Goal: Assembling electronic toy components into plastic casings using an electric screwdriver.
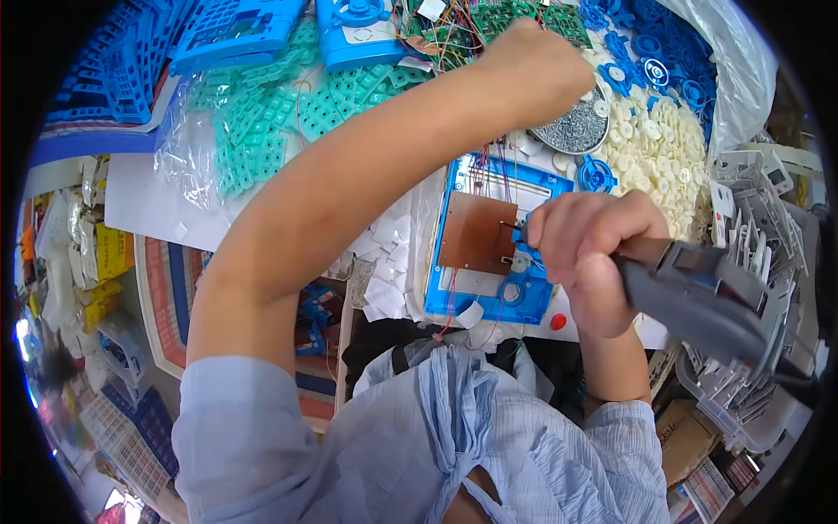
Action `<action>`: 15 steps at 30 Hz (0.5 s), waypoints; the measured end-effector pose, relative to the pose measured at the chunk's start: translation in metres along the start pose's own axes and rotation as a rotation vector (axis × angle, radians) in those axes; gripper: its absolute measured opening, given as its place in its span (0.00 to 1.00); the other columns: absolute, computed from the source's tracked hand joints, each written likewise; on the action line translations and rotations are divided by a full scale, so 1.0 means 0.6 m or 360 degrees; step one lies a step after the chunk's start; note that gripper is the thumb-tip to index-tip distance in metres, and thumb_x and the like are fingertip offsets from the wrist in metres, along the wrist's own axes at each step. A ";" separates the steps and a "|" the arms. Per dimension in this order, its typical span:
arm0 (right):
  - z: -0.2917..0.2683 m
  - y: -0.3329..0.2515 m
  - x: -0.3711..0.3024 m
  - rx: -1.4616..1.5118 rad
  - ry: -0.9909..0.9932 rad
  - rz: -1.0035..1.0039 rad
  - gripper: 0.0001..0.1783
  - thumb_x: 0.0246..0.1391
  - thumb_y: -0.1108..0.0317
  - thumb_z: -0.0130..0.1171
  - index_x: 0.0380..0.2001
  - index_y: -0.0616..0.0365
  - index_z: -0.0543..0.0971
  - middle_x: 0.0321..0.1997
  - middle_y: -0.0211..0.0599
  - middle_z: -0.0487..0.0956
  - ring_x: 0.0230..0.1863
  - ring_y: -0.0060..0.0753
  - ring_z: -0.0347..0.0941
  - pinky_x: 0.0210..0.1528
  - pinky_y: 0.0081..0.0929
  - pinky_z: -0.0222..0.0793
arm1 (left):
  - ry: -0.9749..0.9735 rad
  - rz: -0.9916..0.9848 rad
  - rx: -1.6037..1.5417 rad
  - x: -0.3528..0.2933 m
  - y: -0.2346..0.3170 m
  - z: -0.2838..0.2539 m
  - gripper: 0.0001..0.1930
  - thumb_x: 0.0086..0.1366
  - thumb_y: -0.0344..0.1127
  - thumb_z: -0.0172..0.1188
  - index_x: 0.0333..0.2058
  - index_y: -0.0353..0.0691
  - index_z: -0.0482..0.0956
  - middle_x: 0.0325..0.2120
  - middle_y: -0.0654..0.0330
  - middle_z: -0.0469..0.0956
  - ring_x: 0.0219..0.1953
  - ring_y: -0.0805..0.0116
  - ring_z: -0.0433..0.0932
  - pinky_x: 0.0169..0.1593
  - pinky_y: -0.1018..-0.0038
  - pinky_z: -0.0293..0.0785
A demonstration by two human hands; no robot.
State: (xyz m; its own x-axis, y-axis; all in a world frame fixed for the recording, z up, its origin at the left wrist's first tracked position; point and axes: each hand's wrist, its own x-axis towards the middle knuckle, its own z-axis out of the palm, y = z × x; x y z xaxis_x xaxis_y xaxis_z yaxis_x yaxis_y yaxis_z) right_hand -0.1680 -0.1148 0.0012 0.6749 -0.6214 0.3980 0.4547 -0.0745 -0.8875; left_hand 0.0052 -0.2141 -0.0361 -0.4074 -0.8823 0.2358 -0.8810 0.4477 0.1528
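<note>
My right hand (602, 244) is wrapped round a black power screwdriver (698, 306). Its thin bit points left at the right part of a brown circuit board (476, 231); whether the tip touches a screw is too small to tell. The board lies in an open blue plastic housing (441, 293), with thin red and dark wires running from it. My left arm stretches across the table, and my left hand (541, 74) is bent over a round metal dish of small screws (576, 127). The fingers of that hand are hidden beneath it.
Cream plastic discs (655, 148) and blue round parts (646, 52) are heaped at the right. Green plastic pieces (253, 131) lie at the left, green circuit boards (497, 22) with wires at the back. Grey-white parts (759, 218) crowd the right edge. White paper scraps (384, 279) sit beside the housing.
</note>
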 end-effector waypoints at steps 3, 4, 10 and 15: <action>0.015 0.005 0.004 -0.0085 0.0005 -0.0081 0.11 0.57 0.81 0.64 0.35 0.62 0.70 0.26 0.36 0.74 0.26 0.28 0.70 0.35 0.30 0.72 | -0.0191 0.0040 0.0233 0.036 0.010 0.026 0.10 0.62 0.32 0.60 0.36 0.49 0.90 0.36 0.60 0.88 0.46 0.62 0.85 0.54 0.53 0.67; 0.016 0.008 0.003 -0.0133 -0.0006 -0.0104 0.11 0.57 0.81 0.65 0.34 0.62 0.70 0.26 0.37 0.74 0.25 0.28 0.70 0.34 0.29 0.72 | -0.0260 0.0054 0.0229 0.041 0.010 0.033 0.10 0.63 0.31 0.60 0.36 0.49 0.90 0.37 0.61 0.88 0.46 0.62 0.85 0.56 0.53 0.65; 0.029 -0.011 0.009 0.0015 0.0188 0.0104 0.10 0.56 0.80 0.65 0.32 0.61 0.72 0.25 0.36 0.75 0.25 0.29 0.70 0.33 0.30 0.72 | -0.0446 0.0119 0.0224 0.044 0.017 0.036 0.11 0.64 0.31 0.58 0.38 0.48 0.90 0.39 0.61 0.88 0.48 0.60 0.84 0.61 0.50 0.60; 0.007 -0.048 0.018 0.0042 0.0012 -0.0003 0.13 0.60 0.70 0.67 0.38 0.57 0.70 0.27 0.33 0.74 0.27 0.28 0.70 0.38 0.35 0.71 | -0.0399 0.0146 0.0228 0.044 0.022 0.036 0.11 0.65 0.32 0.58 0.39 0.47 0.90 0.39 0.62 0.88 0.49 0.59 0.84 0.66 0.46 0.57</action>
State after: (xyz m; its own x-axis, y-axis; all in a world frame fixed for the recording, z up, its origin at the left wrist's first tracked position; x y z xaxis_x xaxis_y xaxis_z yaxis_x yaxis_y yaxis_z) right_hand -0.1711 -0.1162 0.0319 0.6697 -0.6270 0.3980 0.4712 -0.0554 -0.8803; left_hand -0.0224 -0.2346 -0.0488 -0.5179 -0.8555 -0.0049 -0.8555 0.5179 0.0005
